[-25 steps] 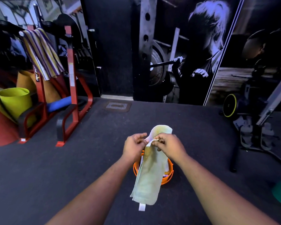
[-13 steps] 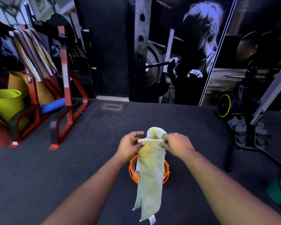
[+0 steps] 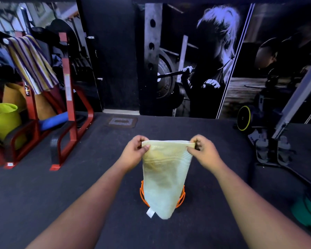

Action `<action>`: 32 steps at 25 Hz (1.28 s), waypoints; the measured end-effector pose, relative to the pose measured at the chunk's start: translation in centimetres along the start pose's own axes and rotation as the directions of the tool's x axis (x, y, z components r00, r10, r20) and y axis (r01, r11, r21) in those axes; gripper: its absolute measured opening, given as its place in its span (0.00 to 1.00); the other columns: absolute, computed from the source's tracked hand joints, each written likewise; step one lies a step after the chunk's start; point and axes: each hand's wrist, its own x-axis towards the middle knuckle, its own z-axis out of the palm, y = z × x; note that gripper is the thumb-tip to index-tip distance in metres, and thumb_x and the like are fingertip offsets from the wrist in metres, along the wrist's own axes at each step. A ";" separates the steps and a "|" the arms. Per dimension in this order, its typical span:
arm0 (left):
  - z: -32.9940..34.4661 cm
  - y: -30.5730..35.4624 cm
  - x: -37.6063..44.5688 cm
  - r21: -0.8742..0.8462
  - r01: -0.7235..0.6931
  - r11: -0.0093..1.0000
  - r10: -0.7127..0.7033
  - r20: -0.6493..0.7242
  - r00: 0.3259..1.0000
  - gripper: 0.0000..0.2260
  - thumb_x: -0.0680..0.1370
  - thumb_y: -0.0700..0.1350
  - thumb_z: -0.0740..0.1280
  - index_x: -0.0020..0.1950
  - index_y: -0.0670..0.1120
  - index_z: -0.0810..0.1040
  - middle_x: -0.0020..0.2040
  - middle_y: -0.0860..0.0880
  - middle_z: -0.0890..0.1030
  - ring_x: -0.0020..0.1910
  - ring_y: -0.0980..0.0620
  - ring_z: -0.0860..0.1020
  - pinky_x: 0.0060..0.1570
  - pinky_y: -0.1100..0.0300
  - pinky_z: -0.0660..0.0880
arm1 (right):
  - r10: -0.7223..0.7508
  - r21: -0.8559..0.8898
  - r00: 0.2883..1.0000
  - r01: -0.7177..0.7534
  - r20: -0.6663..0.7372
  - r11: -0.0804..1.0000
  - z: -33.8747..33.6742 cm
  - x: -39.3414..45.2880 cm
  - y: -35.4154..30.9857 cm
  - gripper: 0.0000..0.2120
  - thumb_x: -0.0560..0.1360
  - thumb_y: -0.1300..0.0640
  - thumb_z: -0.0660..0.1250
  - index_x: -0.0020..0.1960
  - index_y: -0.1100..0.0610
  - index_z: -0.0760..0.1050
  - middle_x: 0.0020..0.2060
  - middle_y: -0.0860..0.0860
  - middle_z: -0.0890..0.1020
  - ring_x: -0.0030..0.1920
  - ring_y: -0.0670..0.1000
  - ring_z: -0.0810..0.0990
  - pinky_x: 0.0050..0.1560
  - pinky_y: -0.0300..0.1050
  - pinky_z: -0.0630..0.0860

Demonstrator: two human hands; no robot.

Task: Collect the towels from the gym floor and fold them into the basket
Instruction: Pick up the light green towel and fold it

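My left hand [image 3: 134, 151] and right hand [image 3: 202, 151] each pinched a top corner of the pale yellow towel [image 3: 164, 177], fingers curled round the hem, which I held stretched level between them. The towel hung in front of me above the dark gym floor [image 3: 52, 194], narrowing towards a white tag at its lower edge. It covered most of the orange basket [image 3: 181, 199] standing on the floor behind it. A striped towel [image 3: 31, 63] was draped over the red rack [image 3: 68, 90] at far left.

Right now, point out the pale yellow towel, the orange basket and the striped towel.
pale yellow towel [image 3: 164, 177]: head view, middle of the cloth.
orange basket [image 3: 141, 192]: head view, left rim.
striped towel [image 3: 31, 63]: head view, draped middle.
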 end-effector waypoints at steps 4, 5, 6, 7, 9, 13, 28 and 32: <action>1.2 5.8 0.9 -0.352 -0.068 0.933 0.048 -0.065 0.997 0.11 0.82 0.39 0.68 0.63 0.49 0.73 0.50 0.47 0.83 0.46 0.50 0.82 0.45 0.53 0.81 | 0.043 0.520 0.999 -0.039 0.004 0.853 0.2 -0.8 -2.0 0.26 0.73 0.67 0.75 0.66 0.55 0.70 0.55 0.52 0.84 0.51 0.46 0.85 0.52 0.44 0.82; 1.3 7.9 1.6 -0.429 -0.097 0.898 0.057 -0.105 0.993 0.13 0.82 0.38 0.68 0.64 0.47 0.71 0.50 0.46 0.83 0.46 0.50 0.82 0.45 0.54 0.81 | 0.070 0.416 0.990 -0.114 0.119 0.902 0.9 -1.2 -1.8 0.26 0.72 0.66 0.77 0.66 0.55 0.71 0.57 0.52 0.84 0.52 0.44 0.85 0.54 0.45 0.83; 1.0 9.7 2.3 -0.499 -0.118 0.859 0.051 -0.147 0.988 0.14 0.81 0.38 0.68 0.65 0.47 0.70 0.50 0.46 0.83 0.46 0.50 0.82 0.46 0.53 0.81 | 0.111 0.293 0.971 -0.172 0.212 0.941 1.6 -1.7 -1.4 0.22 0.72 0.63 0.78 0.63 0.57 0.75 0.56 0.53 0.85 0.51 0.44 0.85 0.56 0.50 0.83; 0.6 10.8 2.7 -0.560 -0.139 0.817 0.050 -0.171 0.984 0.16 0.81 0.40 0.68 0.67 0.46 0.69 0.52 0.45 0.83 0.48 0.49 0.82 0.50 0.51 0.81 | 0.141 0.232 0.965 -0.193 0.222 0.953 2.3 -1.9 -1.1 0.17 0.72 0.62 0.77 0.60 0.58 0.79 0.54 0.54 0.86 0.50 0.47 0.86 0.58 0.57 0.82; -0.7 9.9 2.5 -0.576 -0.086 0.813 0.048 -0.080 0.996 0.24 0.80 0.48 0.71 0.72 0.46 0.67 0.60 0.45 0.82 0.58 0.47 0.82 0.58 0.48 0.80 | 0.185 0.340 0.975 -0.217 0.124 0.915 3.0 -1.7 -1.9 0.11 0.74 0.60 0.76 0.56 0.60 0.81 0.50 0.55 0.87 0.51 0.55 0.86 0.58 0.63 0.81; 0.1 1.7 -3.5 -0.198 0.280 0.939 -0.211 0.309 0.927 0.17 0.75 0.45 0.75 0.62 0.41 0.80 0.58 0.42 0.85 0.58 0.40 0.82 0.55 0.50 0.80 | 0.194 0.555 0.972 -0.236 0.134 0.798 2.3 -0.5 -4.3 0.15 0.75 0.61 0.75 0.60 0.62 0.79 0.53 0.59 0.86 0.54 0.60 0.86 0.56 0.58 0.82; -1.8 -5.1 -4.4 -0.185 0.281 0.942 -0.281 0.029 0.959 0.33 0.77 0.36 0.73 0.74 0.54 0.62 0.55 0.43 0.81 0.51 0.48 0.82 0.56 0.49 0.79 | 0.285 0.308 0.942 -0.329 0.179 0.893 7.2 -5.1 1.9 0.28 0.74 0.76 0.68 0.67 0.54 0.70 0.53 0.58 0.80 0.48 0.48 0.80 0.48 0.40 0.78; -3.3 -5.1 -3.3 -0.214 0.204 0.955 -0.204 0.020 0.979 0.34 0.77 0.31 0.71 0.76 0.54 0.64 0.52 0.38 0.83 0.50 0.46 0.81 0.58 0.47 0.78 | 0.316 0.429 0.939 -0.342 0.134 0.836 8.1 -4.8 2.0 0.41 0.75 0.72 0.71 0.78 0.46 0.57 0.57 0.51 0.83 0.55 0.45 0.83 0.53 0.38 0.80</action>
